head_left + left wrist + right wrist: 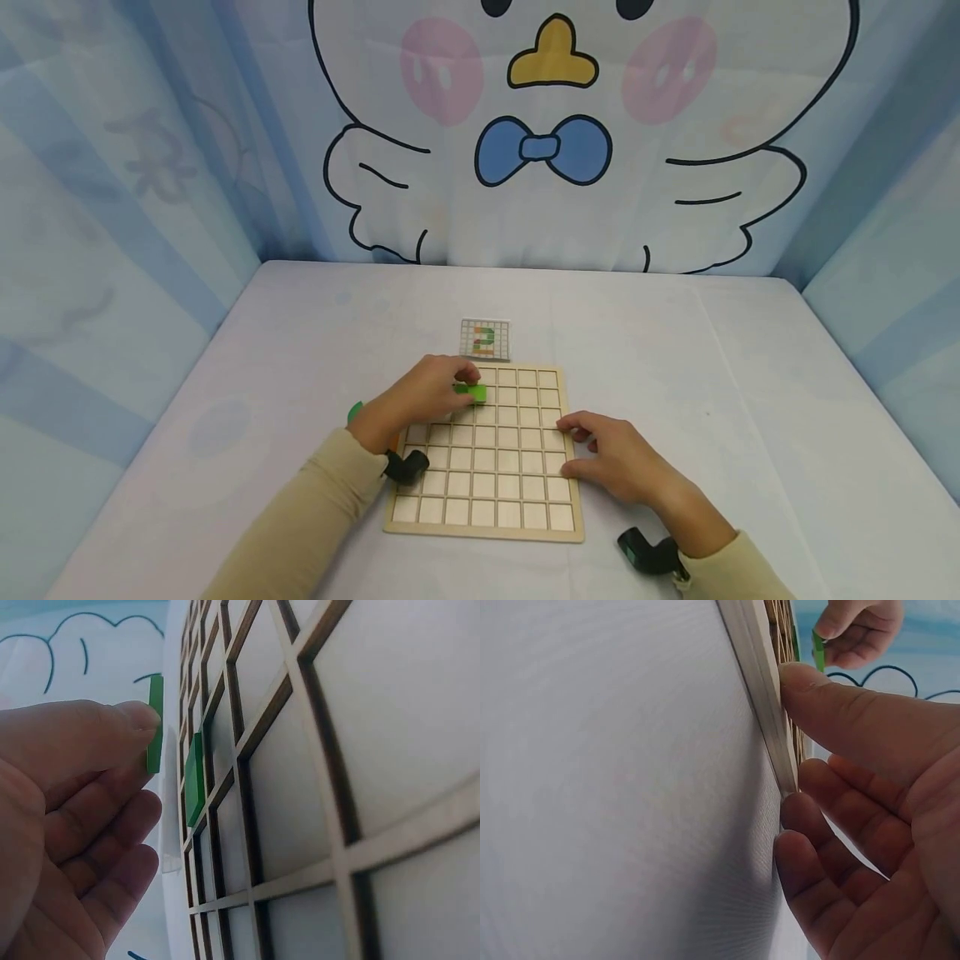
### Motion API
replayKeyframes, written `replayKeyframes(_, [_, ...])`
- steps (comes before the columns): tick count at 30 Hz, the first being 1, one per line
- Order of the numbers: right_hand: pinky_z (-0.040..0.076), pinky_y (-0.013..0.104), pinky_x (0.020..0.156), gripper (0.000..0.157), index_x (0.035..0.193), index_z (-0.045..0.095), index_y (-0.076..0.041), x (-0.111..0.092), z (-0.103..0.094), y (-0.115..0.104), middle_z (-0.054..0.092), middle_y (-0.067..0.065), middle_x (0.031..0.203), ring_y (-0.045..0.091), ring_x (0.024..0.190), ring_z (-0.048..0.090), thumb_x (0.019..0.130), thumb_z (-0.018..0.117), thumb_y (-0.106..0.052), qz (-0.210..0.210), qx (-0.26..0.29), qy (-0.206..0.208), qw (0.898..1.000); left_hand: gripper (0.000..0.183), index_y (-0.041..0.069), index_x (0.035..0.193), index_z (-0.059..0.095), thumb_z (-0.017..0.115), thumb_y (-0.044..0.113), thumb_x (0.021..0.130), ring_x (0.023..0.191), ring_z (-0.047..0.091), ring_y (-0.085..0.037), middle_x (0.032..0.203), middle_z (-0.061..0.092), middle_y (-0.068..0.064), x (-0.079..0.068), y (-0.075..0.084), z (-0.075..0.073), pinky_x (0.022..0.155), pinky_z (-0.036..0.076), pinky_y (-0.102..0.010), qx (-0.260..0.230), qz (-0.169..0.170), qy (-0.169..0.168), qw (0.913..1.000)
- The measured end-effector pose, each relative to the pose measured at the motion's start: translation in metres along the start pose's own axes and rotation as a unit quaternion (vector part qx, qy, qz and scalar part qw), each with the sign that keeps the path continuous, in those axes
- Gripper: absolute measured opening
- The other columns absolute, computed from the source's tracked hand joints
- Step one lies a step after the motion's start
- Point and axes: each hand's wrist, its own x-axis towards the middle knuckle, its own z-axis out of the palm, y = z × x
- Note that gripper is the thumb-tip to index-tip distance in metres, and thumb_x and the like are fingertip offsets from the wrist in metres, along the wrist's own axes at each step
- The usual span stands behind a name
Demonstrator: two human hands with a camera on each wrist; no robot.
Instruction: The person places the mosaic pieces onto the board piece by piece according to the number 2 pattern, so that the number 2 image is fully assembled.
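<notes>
My left hand [429,390] is over the far left part of a wooden grid board [483,532]. Between thumb and fingers it pinches a thin green tile [155,724], held just off the board in the left wrist view. A second green tile [196,784] sits at the board's grid, close beyond the held one. At the board's right edge is my right hand [618,454], its thumb and fingers spread along the frame with the fingertips right at the rim. The thumb [802,677] lies against that rim in the right wrist view.
Behind the board lies a small card [485,339] printed with a grid and a coloured figure. A green piece [355,411] shows beside the left wrist, mostly hidden by it. Black wrist cameras [407,468] are worn on both arms. A patterned curtain stands behind the white table [675,350].
</notes>
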Motion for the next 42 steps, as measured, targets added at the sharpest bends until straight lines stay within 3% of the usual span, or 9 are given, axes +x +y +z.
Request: replayKeyframes(42, [0.05,0.041,0.083,0.039,0.124,0.065,-0.011,0.001,-0.001,0.002,0.065,-0.003,0.108,0.016,0.091,0.058,0.087,0.078,-0.017,-0.002,0.009,-0.003,1.0,0.028,0.004,0.12,0.066,0.073,0.012,0.093,0.115,0.062,-0.025,0.118,0.067,-0.009,0.018,0.008,0.011,0.096,0.05,-0.039,0.007,-0.019,-0.016,0.9997])
